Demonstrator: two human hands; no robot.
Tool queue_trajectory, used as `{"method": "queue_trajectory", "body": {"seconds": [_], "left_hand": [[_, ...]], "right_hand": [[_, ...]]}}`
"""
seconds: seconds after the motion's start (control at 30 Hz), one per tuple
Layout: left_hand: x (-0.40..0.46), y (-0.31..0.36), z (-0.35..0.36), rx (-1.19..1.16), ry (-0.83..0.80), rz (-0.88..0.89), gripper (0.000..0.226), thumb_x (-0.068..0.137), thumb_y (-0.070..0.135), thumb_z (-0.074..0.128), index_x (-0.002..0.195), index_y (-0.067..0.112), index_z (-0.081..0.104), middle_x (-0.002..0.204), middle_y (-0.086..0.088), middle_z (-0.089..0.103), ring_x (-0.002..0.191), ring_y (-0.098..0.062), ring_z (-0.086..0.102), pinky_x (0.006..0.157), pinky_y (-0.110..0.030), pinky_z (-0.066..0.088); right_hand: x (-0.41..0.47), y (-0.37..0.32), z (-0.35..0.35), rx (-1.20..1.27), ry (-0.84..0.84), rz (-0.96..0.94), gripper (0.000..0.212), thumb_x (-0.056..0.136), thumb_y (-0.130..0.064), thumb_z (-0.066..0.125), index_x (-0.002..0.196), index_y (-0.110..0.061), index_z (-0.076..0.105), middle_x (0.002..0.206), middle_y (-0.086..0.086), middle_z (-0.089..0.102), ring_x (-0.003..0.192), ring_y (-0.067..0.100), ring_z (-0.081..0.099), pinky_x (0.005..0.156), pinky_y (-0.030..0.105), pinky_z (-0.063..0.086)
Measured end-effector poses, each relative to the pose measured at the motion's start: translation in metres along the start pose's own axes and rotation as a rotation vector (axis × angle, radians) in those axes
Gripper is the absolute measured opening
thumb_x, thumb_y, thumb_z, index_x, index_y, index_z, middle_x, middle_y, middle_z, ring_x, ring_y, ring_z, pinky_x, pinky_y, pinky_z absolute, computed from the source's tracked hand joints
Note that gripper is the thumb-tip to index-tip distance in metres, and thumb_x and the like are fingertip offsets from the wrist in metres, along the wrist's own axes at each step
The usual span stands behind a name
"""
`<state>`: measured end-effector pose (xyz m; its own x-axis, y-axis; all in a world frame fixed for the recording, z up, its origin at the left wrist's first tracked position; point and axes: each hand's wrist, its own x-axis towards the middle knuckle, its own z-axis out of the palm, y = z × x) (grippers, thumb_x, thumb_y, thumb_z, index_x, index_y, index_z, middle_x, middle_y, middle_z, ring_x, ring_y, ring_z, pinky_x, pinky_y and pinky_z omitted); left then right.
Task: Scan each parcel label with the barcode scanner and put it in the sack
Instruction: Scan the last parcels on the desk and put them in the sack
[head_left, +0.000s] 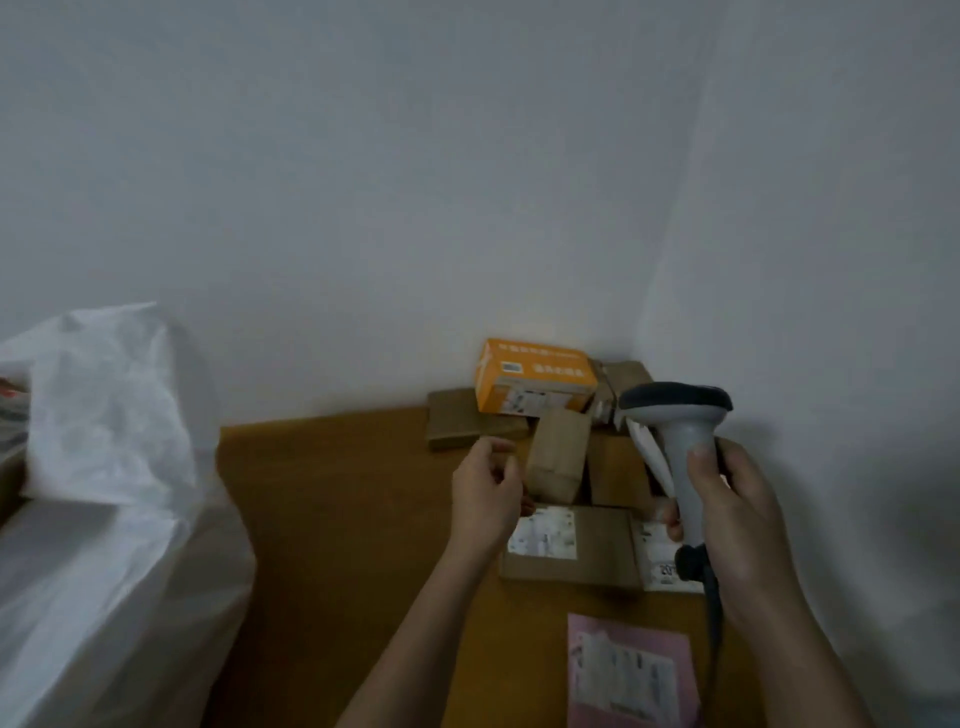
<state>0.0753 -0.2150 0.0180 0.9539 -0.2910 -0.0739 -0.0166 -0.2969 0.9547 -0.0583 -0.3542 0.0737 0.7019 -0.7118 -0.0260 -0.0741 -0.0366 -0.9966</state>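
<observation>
My right hand (737, 514) wraps around the handle of the grey plastic barcode scanner (680, 447), thumb up along the back of the grip, the dark-capped head raised above the parcels and facing away from me. Its dark cable (712, 613) drops from the base of the handle beside my wrist.

My left hand (485, 491) holds nothing; the fingers are loosely curled, hovering just beside the small upright brown cardboard parcel (558, 454), and I cannot tell whether a fingertip touches it.

In front of that hand lies a flat brown cardboard parcel with a white label (576, 545) on the wooden tabletop (337, 519). To its right, partly behind the scanner, another white-labelled parcel (657, 556) lies flat. Nearest me sits a pink mailer bag with a printed label (631, 670).

At the back, against the white wall (415, 182), an orange cardboard box with white print (535, 376) rests on top of a flat brown parcel (460, 426), with 1 more brown box (626, 376) tucked in the corner.

The white plastic sack (104, 441) stands open at the left, well apart from the parcels.
</observation>
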Motion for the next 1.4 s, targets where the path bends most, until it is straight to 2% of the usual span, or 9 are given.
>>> {"method": "queue_trajectory", "body": {"seconds": [0.2, 0.3, 0.43, 0.6, 0.8, 1.07, 1.2, 1.3, 1.4], "left_hand": [[0.022, -0.057, 0.118, 0.609, -0.565, 0.118, 0.033, 0.100, 0.019, 0.048, 0.132, 0.014, 0.054, 0.127, -0.006, 0.058, 0.105, -0.018, 0.056, 0.084, -0.026, 0.047], [0.027, -0.085, 0.164, 0.884, -0.816, 0.236, 0.046, 0.098, 0.015, 0.047, 0.144, 0.017, 0.044, 0.152, -0.006, 0.038, 0.135, -0.024, 0.038, 0.112, -0.042, 0.028], [0.037, -0.123, 0.192, 1.147, -0.936, 0.470, 0.046, 0.099, 0.019, 0.048, 0.144, 0.022, 0.042, 0.160, 0.002, 0.026, 0.148, -0.022, 0.015, 0.116, -0.055, 0.006], [0.049, -0.140, 0.190, 1.151, -0.886, 0.532, 0.039, 0.099, 0.024, 0.047, 0.138, 0.022, 0.051, 0.154, 0.003, 0.036, 0.147, -0.018, 0.015, 0.118, -0.044, 0.006], [0.042, -0.128, 0.189, 1.375, -0.710, 0.358, 0.037, 0.096, 0.009, 0.047, 0.133, 0.008, 0.051, 0.140, -0.014, 0.043, 0.138, -0.036, 0.028, 0.116, -0.054, 0.012], [0.033, -0.155, 0.207, 1.257, -1.023, 0.471, 0.090, 0.089, 0.017, 0.064, 0.156, 0.032, 0.007, 0.165, 0.008, 0.003, 0.151, -0.021, -0.003, 0.118, -0.058, -0.006], [0.039, -0.152, 0.206, 1.274, -0.976, 0.499, 0.063, 0.092, 0.021, 0.059, 0.149, 0.029, 0.033, 0.157, 0.004, 0.031, 0.146, -0.019, 0.023, 0.120, -0.057, 0.001], [0.039, -0.144, 0.202, 1.295, -0.867, 0.451, 0.034, 0.095, 0.025, 0.051, 0.129, 0.021, 0.058, 0.128, -0.003, 0.058, 0.122, -0.023, 0.049, 0.116, -0.048, 0.021], [0.035, -0.149, 0.191, 1.358, -0.773, 0.323, 0.024, 0.096, 0.027, 0.055, 0.111, 0.012, 0.065, 0.112, -0.007, 0.062, 0.111, -0.023, 0.054, 0.107, -0.038, 0.030]], "right_hand": [[0.046, 0.036, -0.043, -0.046, 0.103, 0.083, 0.017, 0.101, -0.037, 0.044, 0.100, -0.030, 0.059, 0.068, 0.009, 0.058, 0.056, 0.017, 0.054, 0.051, 0.034, 0.043], [0.067, 0.056, -0.054, -0.067, 0.124, 0.126, 0.018, 0.100, -0.038, 0.044, 0.098, -0.028, 0.058, 0.066, 0.010, 0.057, 0.054, 0.015, 0.055, 0.048, 0.030, 0.044], [0.085, 0.079, -0.063, -0.069, 0.128, 0.180, 0.020, 0.100, -0.037, 0.043, 0.105, -0.026, 0.059, 0.069, 0.011, 0.057, 0.053, 0.012, 0.056, 0.048, 0.029, 0.046], [0.099, 0.098, -0.068, -0.091, 0.123, 0.211, 0.019, 0.101, -0.036, 0.042, 0.100, -0.026, 0.058, 0.078, 0.021, 0.059, 0.054, 0.012, 0.055, 0.045, 0.021, 0.044], [0.105, 0.112, -0.067, -0.062, 0.125, 0.243, 0.020, 0.101, -0.033, 0.043, 0.097, -0.024, 0.060, 0.076, 0.015, 0.056, 0.056, 0.013, 0.055, 0.047, 0.025, 0.045], [0.103, 0.116, -0.068, -0.076, 0.123, 0.242, 0.019, 0.101, -0.031, 0.043, 0.099, -0.024, 0.059, 0.077, 0.015, 0.056, 0.054, 0.011, 0.054, 0.046, 0.022, 0.045], [0.100, 0.116, -0.066, -0.071, 0.107, 0.250, 0.018, 0.102, -0.030, 0.043, 0.098, -0.022, 0.059, 0.075, 0.015, 0.056, 0.053, 0.011, 0.054, 0.045, 0.022, 0.045], [0.098, 0.114, -0.061, -0.089, 0.088, 0.249, 0.020, 0.101, -0.031, 0.042, 0.100, -0.021, 0.059, 0.077, 0.023, 0.057, 0.053, 0.011, 0.054, 0.046, 0.022, 0.046], [0.095, 0.113, -0.058, -0.113, 0.082, 0.237, 0.019, 0.101, -0.033, 0.041, 0.101, -0.024, 0.058, 0.084, 0.025, 0.058, 0.051, 0.008, 0.055, 0.045, 0.017, 0.043]]}}
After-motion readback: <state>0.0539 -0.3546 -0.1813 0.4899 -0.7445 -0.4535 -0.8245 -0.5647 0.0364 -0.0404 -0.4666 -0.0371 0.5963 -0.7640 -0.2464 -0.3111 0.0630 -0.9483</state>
